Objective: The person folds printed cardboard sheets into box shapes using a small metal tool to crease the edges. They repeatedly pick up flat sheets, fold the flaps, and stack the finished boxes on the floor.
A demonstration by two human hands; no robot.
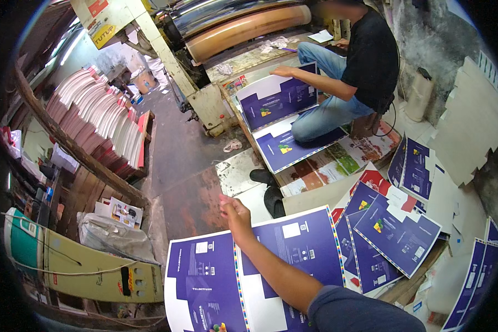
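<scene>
My right hand (237,218) reaches in from the lower right, over printed purple-and-white sheets. Its fingers are curled together, and nothing shows between them. Below the hand lies one printed sheet (202,279), slightly curved, with a white strip along its left side. Beside it, under my forearm, lies another printed sheet (321,235) with a coloured strip along its edge. My left hand is out of view.
Across from me a seated person (371,50) holds a printed sheet (279,102) beside a roller machine (249,33). Loose printed sheets (398,227) pile up at the right. Stacked board (102,116) stands at the left, behind a green-and-beige machine (99,265).
</scene>
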